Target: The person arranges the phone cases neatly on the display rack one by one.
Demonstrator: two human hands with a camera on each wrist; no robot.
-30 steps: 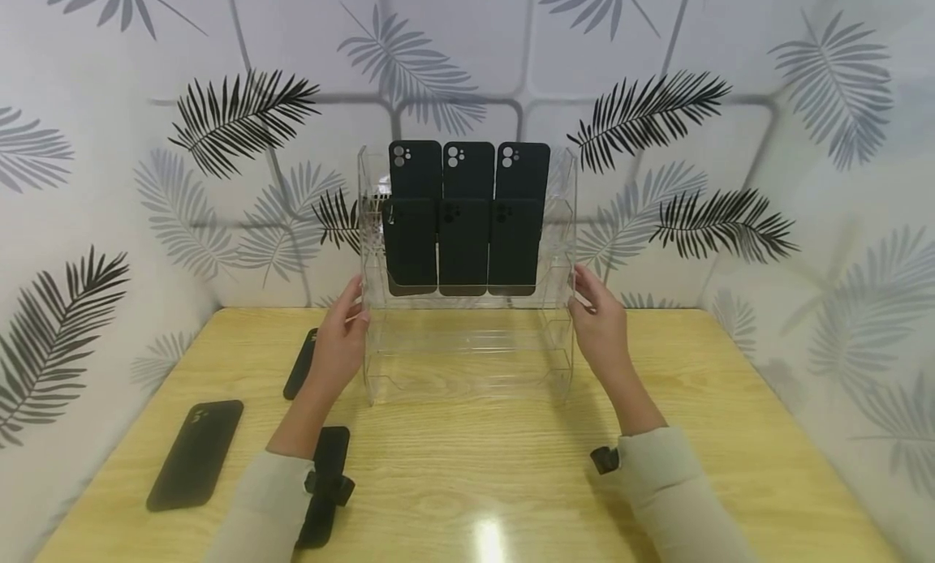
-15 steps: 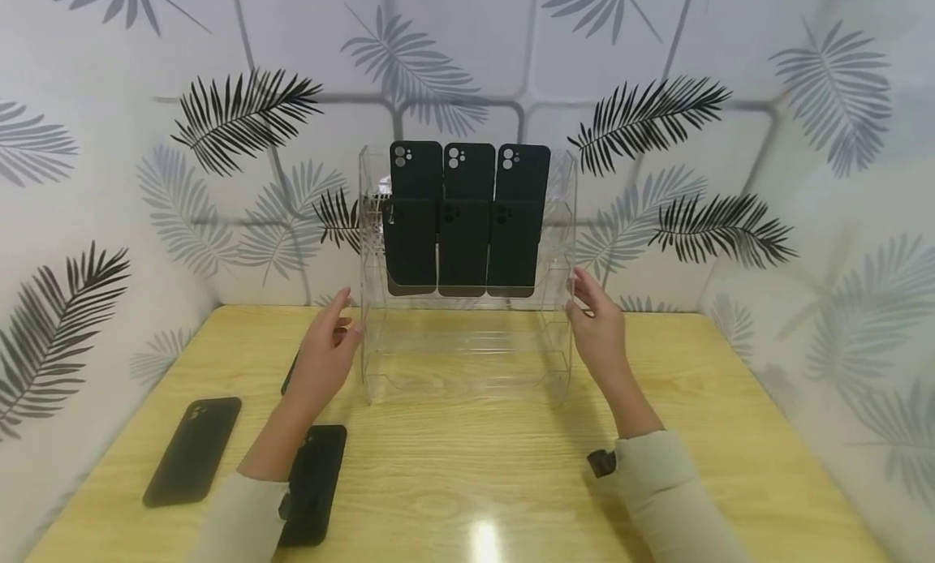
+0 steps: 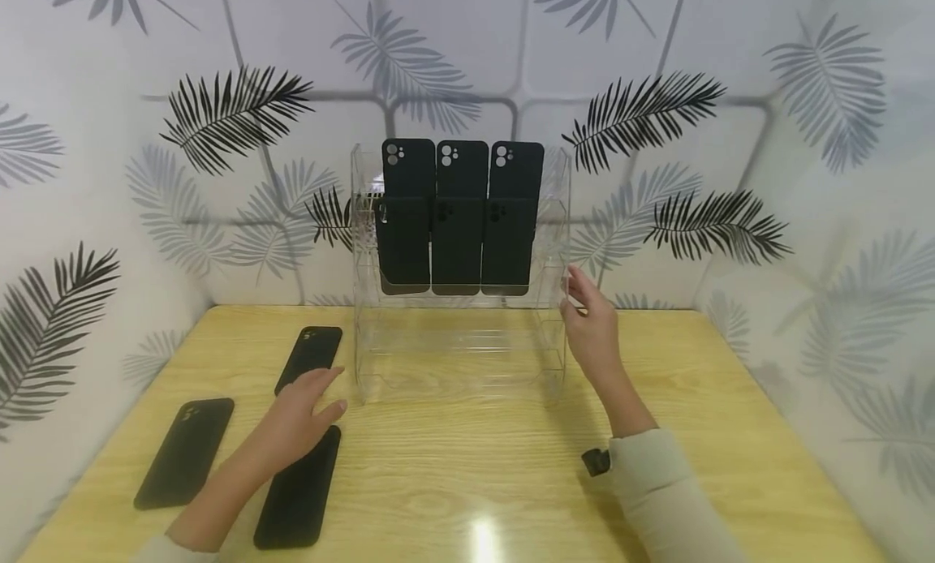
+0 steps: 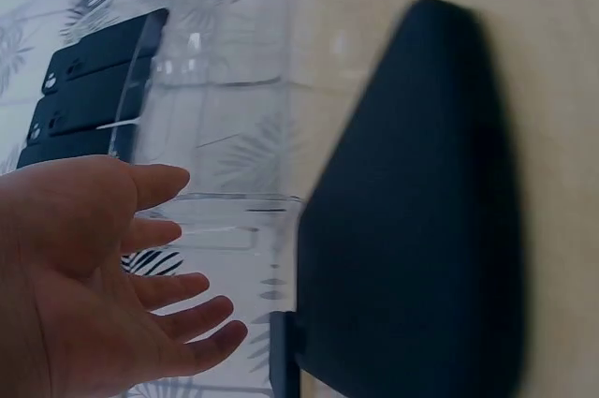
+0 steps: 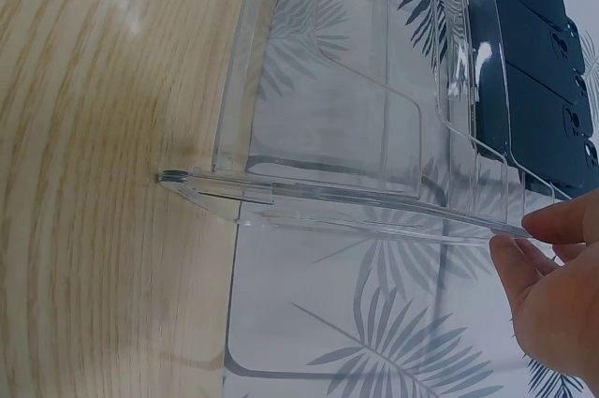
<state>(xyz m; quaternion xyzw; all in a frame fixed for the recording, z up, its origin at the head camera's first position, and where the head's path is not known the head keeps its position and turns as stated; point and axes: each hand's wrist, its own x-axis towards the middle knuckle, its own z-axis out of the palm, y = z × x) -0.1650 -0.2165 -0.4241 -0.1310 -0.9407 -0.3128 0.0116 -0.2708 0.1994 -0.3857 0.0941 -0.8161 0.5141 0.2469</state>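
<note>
A clear acrylic display stand (image 3: 458,341) stands at the back of the table, holding several black phone cases (image 3: 457,247) in two overlapping rows. My right hand (image 3: 593,328) is at its right side; in the right wrist view, the thumb and fingers pinch the edge of the clear side panel (image 5: 374,199). My left hand (image 3: 295,417) is away from the stand, fingers extended and empty, over the left part of the table. It lies between a phone case (image 3: 310,350) near the stand and another phone case (image 3: 298,494) nearer the front, partly covering both.
A third loose phone case (image 3: 184,453) lies farther left on the wooden table (image 3: 467,457). Close behind the stand is a wall (image 3: 657,44) with a leaf pattern, and patterned walls also flank the table.
My left hand has let go of the stand's left side and moved down and left over the loose phone cases. The right hand stays at the stand's right edge.
</note>
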